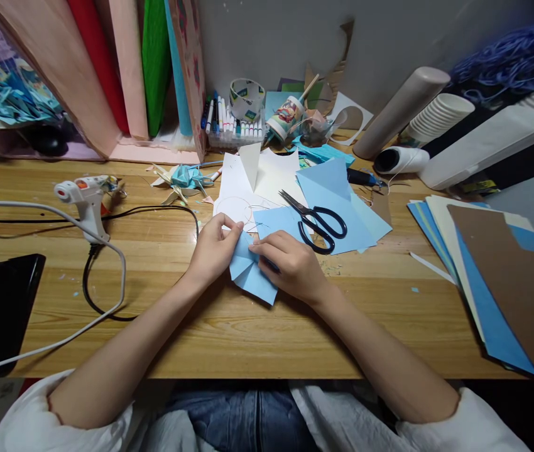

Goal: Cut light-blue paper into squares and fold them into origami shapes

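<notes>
A folded piece of light blue paper [254,284] is held between both hands above the table's middle. My left hand [215,246] pinches its upper left side, thumb on top. My right hand [290,258] grips the right side with bent fingers, some of them hidden beneath. Creases run across the paper. Just beyond my right hand, black-handled scissors [316,223] lie on blue paper sheets [337,204], their blades a little apart. White paper [234,182] with circles drawn on it lies behind my left hand.
A white glue gun [85,204] stands at left, with cables around it and a black phone [0,307] nearby. Coloured paper sheets [507,276] are stacked at right. Markers [234,122], tape [247,99], paper scraps [186,179] and paper cups [441,119] stand or lie along the back.
</notes>
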`<state>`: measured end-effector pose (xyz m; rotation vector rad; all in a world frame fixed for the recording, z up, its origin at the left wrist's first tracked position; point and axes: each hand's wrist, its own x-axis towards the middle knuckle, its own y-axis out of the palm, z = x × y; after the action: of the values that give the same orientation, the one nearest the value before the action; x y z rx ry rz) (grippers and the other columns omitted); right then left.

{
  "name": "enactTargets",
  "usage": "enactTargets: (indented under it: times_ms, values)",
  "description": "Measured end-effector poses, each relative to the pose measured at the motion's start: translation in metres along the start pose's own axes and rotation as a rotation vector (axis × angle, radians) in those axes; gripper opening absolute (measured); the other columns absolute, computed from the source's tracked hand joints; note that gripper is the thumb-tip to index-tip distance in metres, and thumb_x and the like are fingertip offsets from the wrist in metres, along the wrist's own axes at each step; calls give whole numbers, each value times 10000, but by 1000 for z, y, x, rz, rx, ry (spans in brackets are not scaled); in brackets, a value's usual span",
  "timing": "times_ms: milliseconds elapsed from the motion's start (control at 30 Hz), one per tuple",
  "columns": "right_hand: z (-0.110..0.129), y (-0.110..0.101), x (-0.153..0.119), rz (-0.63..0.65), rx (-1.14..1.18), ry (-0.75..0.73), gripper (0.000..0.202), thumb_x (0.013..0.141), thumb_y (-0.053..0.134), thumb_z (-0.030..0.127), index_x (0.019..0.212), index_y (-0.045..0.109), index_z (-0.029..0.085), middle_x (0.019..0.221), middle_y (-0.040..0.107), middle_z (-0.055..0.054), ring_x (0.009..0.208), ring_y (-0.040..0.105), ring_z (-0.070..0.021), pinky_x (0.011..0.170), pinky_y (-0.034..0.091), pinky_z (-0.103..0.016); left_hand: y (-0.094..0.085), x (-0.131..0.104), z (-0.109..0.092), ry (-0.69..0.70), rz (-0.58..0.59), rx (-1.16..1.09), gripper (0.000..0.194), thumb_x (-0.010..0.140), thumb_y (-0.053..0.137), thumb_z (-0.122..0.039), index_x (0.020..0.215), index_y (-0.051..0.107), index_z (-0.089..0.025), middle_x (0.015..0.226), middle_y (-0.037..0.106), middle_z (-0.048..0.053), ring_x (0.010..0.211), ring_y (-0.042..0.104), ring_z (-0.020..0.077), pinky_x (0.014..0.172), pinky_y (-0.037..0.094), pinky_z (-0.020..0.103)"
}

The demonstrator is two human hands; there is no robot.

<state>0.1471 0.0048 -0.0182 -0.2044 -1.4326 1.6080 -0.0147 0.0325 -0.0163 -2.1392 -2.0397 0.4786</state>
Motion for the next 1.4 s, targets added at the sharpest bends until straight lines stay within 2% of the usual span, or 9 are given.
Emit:
enactTargets:
  times_ms: [267,433,567,733,967,1167,1267,1400]
  values:
    - [-1,1,-3,-30,-33,-33,227,858,408,121,972,598,173,806,647,-58,773,546,-177,658,441,-303,0,0,-3,-23,-8,-50,234,750,552,-378,651,442,-195,426,338,-85,366,267,62,389,182,190]
    - [-1,3,-3,-97,12,-29,166,831,427,98,905,556,172,744,614,-46,722,518,-169,637,437,-287,0,0,-5,-47,19,-80,234,750,548,-373,649,432,-197,430,361,-82,365,294,65,377,191,186]
    - [-1,3,-2,-56,97,14,155,801,433,74,832,524,195,725,574,-31,733,501,-170,657,424,-292,1,0,-3,-34,18,-78,235,748,549,-365,642,423,-197,431,343,-83,363,276,62,377,165,189]
    - [-2,0,-1,34,84,-5,154,779,449,62,785,537,188,733,556,-40,755,480,-184,647,415,-297,2,0,-2,-27,32,-64,234,747,554,-373,649,433,-198,428,324,-84,360,258,62,381,149,196]
    - [-2,0,0,27,191,23,151,803,455,88,867,569,164,876,596,-76,837,516,-183,740,447,-313,1,-3,-1,23,67,-63,250,764,541,-396,658,422,-203,421,326,-86,356,241,62,373,147,197]
    - [-2,0,-1,30,200,43,166,802,443,81,894,553,164,884,622,-76,857,535,-189,761,452,-331,2,-4,-3,39,67,-79,258,765,545,-385,645,408,-202,424,311,-89,361,238,59,376,146,195]
    - [-2,-1,0,14,263,111,166,793,476,116,944,528,160,863,609,-70,816,551,-175,745,463,-319,1,-3,-4,15,75,-95,247,762,549,-380,654,416,-202,422,325,-89,356,258,60,376,158,192]
    - [-4,-2,1,-72,460,324,197,769,517,147,964,507,171,897,597,-51,792,575,-146,700,476,-281,0,-2,-5,-24,8,-136,220,763,545,-368,677,431,-201,418,354,-91,348,286,62,367,183,182]
